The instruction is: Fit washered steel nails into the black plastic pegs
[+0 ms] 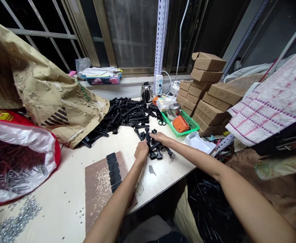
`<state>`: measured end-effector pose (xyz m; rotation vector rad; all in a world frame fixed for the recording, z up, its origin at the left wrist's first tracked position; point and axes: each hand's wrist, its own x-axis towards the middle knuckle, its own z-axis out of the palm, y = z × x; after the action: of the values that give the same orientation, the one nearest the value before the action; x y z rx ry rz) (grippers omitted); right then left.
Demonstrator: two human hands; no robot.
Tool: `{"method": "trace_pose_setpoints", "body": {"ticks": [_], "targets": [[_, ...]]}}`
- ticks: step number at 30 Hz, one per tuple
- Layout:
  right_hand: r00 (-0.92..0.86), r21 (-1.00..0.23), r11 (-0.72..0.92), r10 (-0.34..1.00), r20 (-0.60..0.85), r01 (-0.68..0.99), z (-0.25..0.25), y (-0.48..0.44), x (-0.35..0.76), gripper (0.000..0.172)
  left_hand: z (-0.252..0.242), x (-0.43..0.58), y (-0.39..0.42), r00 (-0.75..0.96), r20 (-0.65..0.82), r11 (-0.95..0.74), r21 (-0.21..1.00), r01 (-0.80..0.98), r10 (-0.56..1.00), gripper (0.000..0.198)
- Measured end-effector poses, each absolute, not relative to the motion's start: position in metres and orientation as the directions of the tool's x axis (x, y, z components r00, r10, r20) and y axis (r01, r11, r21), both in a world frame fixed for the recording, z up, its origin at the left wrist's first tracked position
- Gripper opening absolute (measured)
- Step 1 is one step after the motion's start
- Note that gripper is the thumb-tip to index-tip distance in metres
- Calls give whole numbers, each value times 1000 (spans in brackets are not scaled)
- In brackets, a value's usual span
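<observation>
Both my hands reach out over a pale wooden table (69, 202). My left hand (141, 151) is curled shut, gripping black plastic pieces (156, 152) from a small cluster near the table's right edge. My right hand (160, 137) lies on the same cluster, fingers bent over the black pieces. Behind them spreads a big heap of black plastic parts (124, 114). A brown board (97, 189) near my left forearm carries a row of black blocks (114, 170).
A torn brown paper sack (49, 91) and a red-and-white bag of metal parts (16, 158) fill the left. Loose screws (13, 222) lie front left. A green basket (192, 125), kettle (147, 92) and stacked cardboard boxes (208, 98) stand at the right.
</observation>
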<state>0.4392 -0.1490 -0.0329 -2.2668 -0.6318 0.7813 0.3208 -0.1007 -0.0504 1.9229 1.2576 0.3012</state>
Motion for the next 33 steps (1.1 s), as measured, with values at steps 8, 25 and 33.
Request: {"method": "trace_pose_setpoints", "body": {"ticks": [8,25,33], "targets": [[611,-792,-610,619,-493,-21,-36,-139,434,19,-48,324,-113,419,-245,-188,625,758,875,45],[501,-873,-357,717,-485,-334,-42,-158,428,16,-48,317,-132,412,-134,-225,668,709,901,47],[519,-913,-243,761,-389,-328,-3,-184,419,17,-17,308,-156,431,24,-316,715,623,902,46]]}}
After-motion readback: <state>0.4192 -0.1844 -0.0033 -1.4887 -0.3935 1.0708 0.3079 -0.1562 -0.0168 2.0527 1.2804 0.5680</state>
